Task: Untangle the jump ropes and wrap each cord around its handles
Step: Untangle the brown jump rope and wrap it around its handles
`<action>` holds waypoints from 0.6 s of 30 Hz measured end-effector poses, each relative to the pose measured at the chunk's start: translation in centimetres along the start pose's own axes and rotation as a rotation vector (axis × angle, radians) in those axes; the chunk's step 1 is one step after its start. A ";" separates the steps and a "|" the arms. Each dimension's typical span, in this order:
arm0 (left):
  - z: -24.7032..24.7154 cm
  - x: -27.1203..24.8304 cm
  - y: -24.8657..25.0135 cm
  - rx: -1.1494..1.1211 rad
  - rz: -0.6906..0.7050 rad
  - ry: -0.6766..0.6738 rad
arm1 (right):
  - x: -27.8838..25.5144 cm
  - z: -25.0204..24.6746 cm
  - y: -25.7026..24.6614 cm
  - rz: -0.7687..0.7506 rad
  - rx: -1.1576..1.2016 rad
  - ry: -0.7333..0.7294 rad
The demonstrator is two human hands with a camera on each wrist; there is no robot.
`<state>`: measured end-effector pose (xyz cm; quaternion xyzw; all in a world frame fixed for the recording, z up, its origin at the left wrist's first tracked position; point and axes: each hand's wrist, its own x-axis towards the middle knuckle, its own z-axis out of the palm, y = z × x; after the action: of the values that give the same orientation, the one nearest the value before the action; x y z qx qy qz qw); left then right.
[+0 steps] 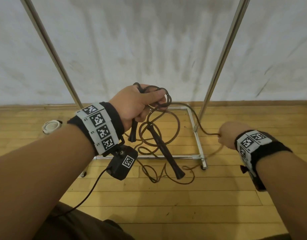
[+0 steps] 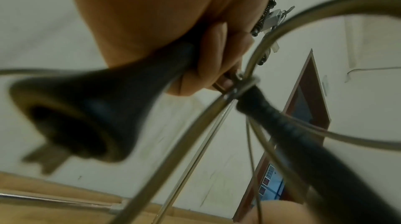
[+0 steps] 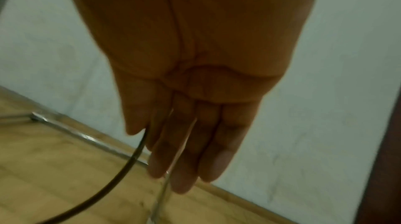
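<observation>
Left hand (image 1: 133,104): raised over the floor (image 1: 166,196), fingers curled around 1 black handle (image 1: 132,131) and a bunch of brown cord (image 1: 166,101) loops. A 2nd handle (image 1: 164,149) hangs from those loops, tilted, its flared end low near the front bar of the rack (image 1: 197,139), with more cord trailing on the floor beneath. Right hand (image 1: 229,135): off to the right of the rack, pinching 1 strand of cord between thumb and fingers (image 3: 219,150), which lie nearly straight in the wrist view.

Dim, even indoor light; wrist views blurred, edges warped
</observation>
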<state>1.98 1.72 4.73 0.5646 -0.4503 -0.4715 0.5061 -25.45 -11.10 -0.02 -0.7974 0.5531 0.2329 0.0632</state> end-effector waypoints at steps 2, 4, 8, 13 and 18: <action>0.3 0.2 -0.2 0.016 -0.010 0.001 | -0.8 -1.0 -1.5 -0.217 0.133 0.066; 0.7 0.4 -0.4 0.031 -0.022 0.003 | -2.3 -2.8 -3.3 -0.469 0.435 0.182; 1.1 0.5 -0.8 -0.011 -0.021 -0.011 | -4.1 -4.7 -5.6 -0.621 0.613 0.375; 1.1 0.3 -1.1 -0.056 -0.012 -0.097 | -4.4 -4.4 -5.2 -0.578 0.708 0.470; 1.1 0.0 -1.6 0.030 -0.069 -0.209 | -4.3 -4.5 -5.0 -0.535 1.082 0.364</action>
<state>0.96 1.73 3.13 0.5351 -0.4879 -0.5381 0.4314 -20.78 -7.12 5.06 -0.7902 0.3759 -0.2430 0.4187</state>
